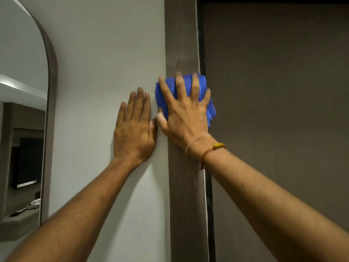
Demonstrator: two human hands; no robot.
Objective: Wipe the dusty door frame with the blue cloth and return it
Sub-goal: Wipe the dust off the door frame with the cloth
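Observation:
A dark brown door frame [182, 44] runs vertically through the middle of the view. The blue cloth [205, 86] is bunched flat against the frame at about mid height. My right hand [186, 114] presses on the cloth with fingers spread over it, and a thin cord bracelet with a yellow bead sits on that wrist. My left hand [135, 127] lies flat on the white wall [105, 53] just left of the frame, fingers together and holding nothing.
A brown door [279, 110] fills the right side, with a dark gap beside the frame. At the far left an arched mirror [22, 110] with a grey rim shows a shelf and a dark screen.

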